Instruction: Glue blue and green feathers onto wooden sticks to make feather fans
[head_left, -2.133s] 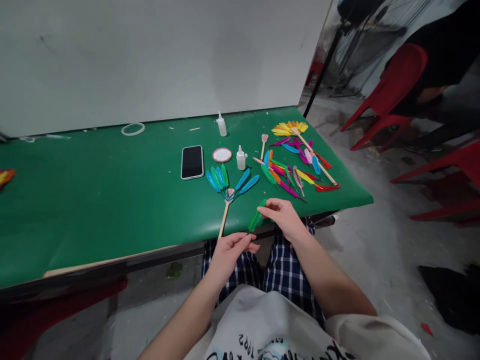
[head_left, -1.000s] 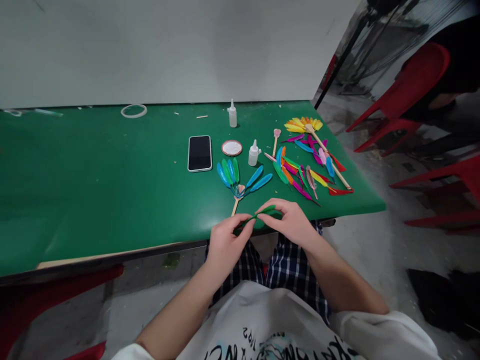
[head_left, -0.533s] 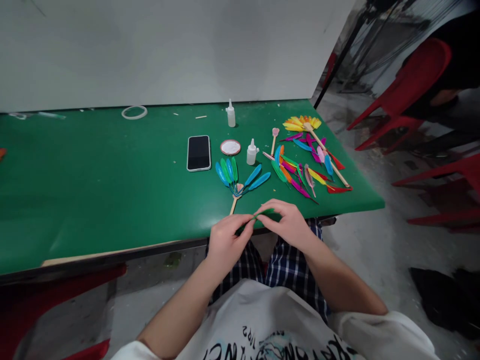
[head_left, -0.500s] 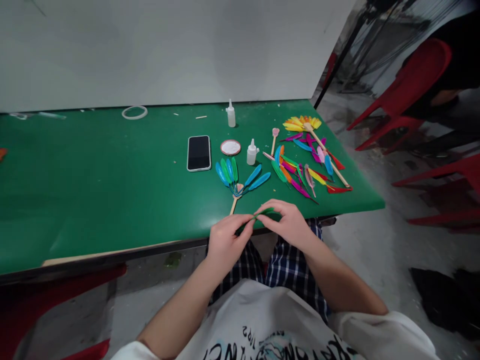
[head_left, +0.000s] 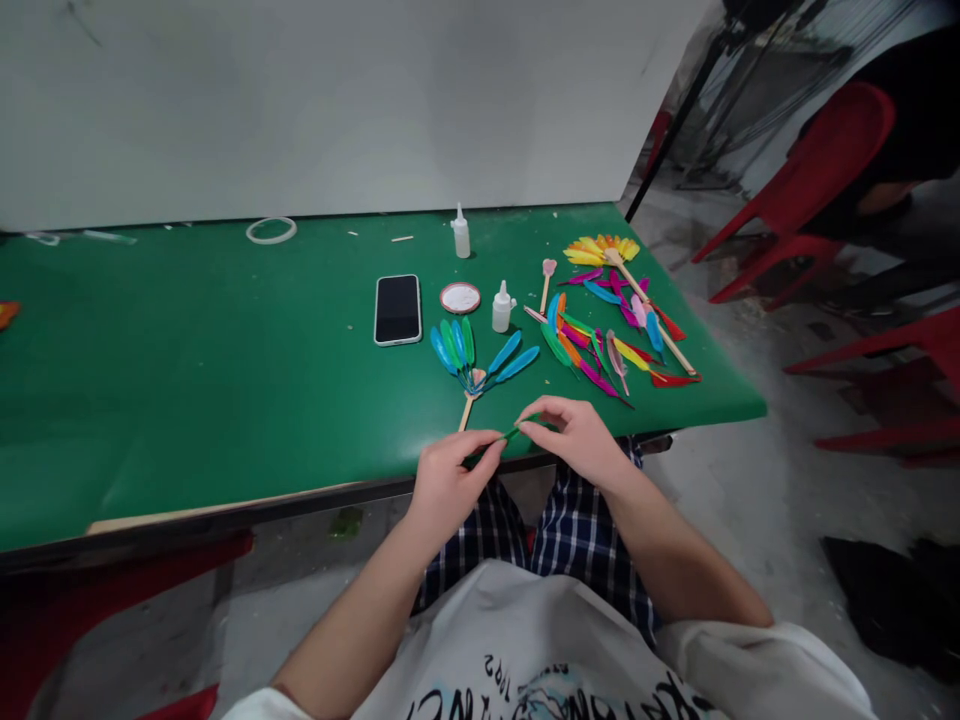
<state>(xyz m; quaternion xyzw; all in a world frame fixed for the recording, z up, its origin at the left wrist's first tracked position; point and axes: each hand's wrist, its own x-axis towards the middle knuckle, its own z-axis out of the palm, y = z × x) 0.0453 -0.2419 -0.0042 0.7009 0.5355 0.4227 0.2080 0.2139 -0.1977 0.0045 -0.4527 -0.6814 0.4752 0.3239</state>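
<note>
A green feather (head_left: 512,433) is stretched between my two hands at the table's front edge. My left hand (head_left: 454,478) pinches one end, and my right hand (head_left: 574,440) pinches it farther along; the fingers cover much of it. Just beyond lies a wooden stick (head_left: 467,410) with a heart-shaped top (head_left: 478,379), from which blue feathers (head_left: 504,352) and green feathers (head_left: 469,340) fan out. To the right is a loose pile of coloured feathers (head_left: 589,360). Behind it lies a finished-looking yellow feather fan (head_left: 604,250) with a long wooden handle (head_left: 660,320) and red tassels.
On the green table (head_left: 247,380) are a phone (head_left: 398,310), a shallow dish of white stuff (head_left: 460,297), two dropper bottles (head_left: 502,308) (head_left: 461,233), another small stick (head_left: 546,285) and a clear ring (head_left: 271,231). A white board (head_left: 300,110) rises behind. Red chairs (head_left: 832,180) stand right.
My hands have moved slightly apart along the green feather, showing more of it between the fingertips. Nothing on the table has been moved; the view has shifted slightly.
</note>
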